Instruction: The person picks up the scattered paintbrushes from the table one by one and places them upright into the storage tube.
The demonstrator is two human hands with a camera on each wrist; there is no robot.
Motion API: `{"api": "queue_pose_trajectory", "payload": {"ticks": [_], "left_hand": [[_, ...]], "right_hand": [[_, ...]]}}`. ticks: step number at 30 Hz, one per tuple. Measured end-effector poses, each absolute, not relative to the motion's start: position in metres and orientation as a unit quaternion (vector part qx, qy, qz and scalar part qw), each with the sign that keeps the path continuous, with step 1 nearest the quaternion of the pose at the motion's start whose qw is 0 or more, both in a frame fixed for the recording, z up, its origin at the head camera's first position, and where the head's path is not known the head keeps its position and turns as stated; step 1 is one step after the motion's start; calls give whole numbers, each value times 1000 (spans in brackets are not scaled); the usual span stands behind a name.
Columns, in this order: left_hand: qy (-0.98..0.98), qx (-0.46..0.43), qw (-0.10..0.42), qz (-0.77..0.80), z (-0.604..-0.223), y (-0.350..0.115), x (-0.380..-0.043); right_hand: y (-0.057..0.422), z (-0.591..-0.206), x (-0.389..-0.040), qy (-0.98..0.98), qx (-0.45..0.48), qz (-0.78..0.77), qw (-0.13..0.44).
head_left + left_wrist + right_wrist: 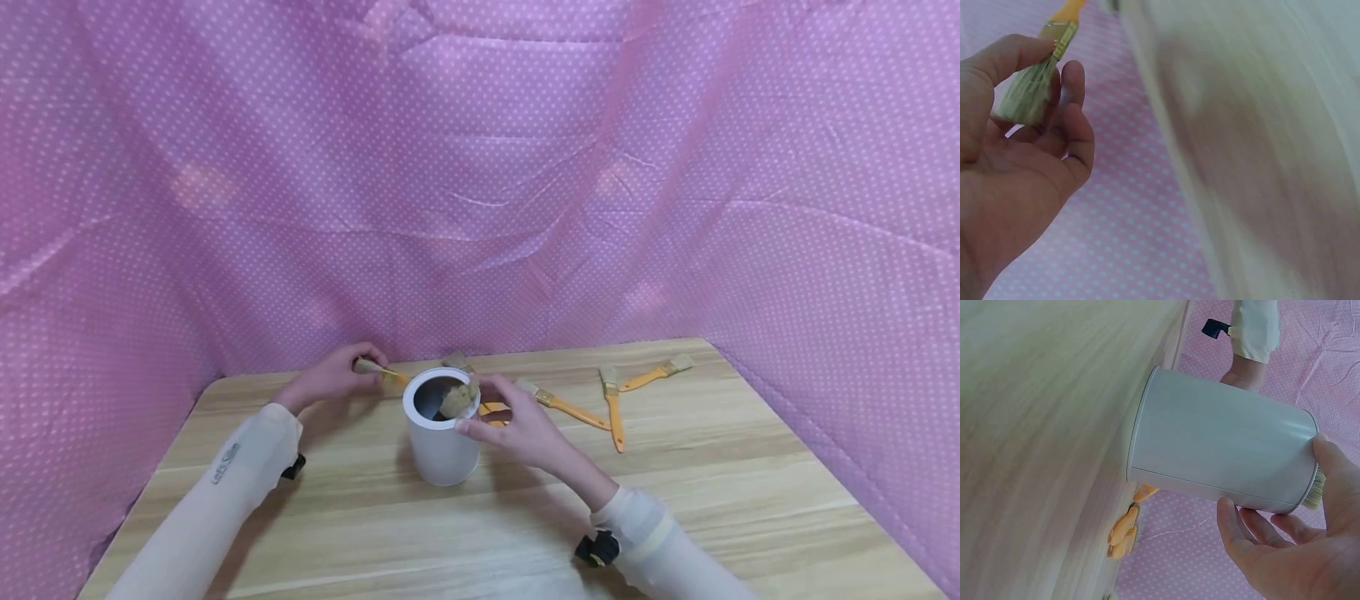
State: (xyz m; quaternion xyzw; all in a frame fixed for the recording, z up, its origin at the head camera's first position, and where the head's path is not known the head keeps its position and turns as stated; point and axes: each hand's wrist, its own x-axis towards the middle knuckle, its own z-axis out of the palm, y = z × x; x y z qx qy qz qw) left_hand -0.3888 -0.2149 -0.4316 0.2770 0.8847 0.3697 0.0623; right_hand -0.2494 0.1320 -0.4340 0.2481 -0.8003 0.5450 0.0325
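Observation:
A white cylindrical can [442,457] stands upright on the table, its top uncovered. Inside it, pale brush bristles [459,401] show near the right side of the rim. My right hand [525,423] holds the can at its upper right, thumb by the rim and fingertips against the side [1266,540]. Left of and behind the can, my left hand [337,377] pinches a paintbrush [1030,94] between thumb and fingers around the ferrule and bristles. That brush's orange handle points toward the can, clear of the palm.
Right of the can, several orange-handled paintbrushes lie on the wooden table [720,500]: a near one [576,410], an upright-lying one [613,414] and a far one [658,374]. Another brush head [456,361] shows behind the can. A pink dotted curtain [480,208] surrounds the table.

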Motion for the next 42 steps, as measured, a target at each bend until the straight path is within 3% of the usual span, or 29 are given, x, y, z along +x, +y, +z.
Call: {"api": "queue_pose_trajectory", "payload": {"ticks": [9,23,42], "left_hand": [[864,247,40,437,-407,-203,-368],[852,242,-74,458,-371,-201,-331],[774,398,-255,421,-283,-166,-235]], "right_hand": [[131,-432,-249,-806,243,539,32],[129,-432,-249,-791,243,561,24],[129,-433,-247,-797,239,554,30]]}}
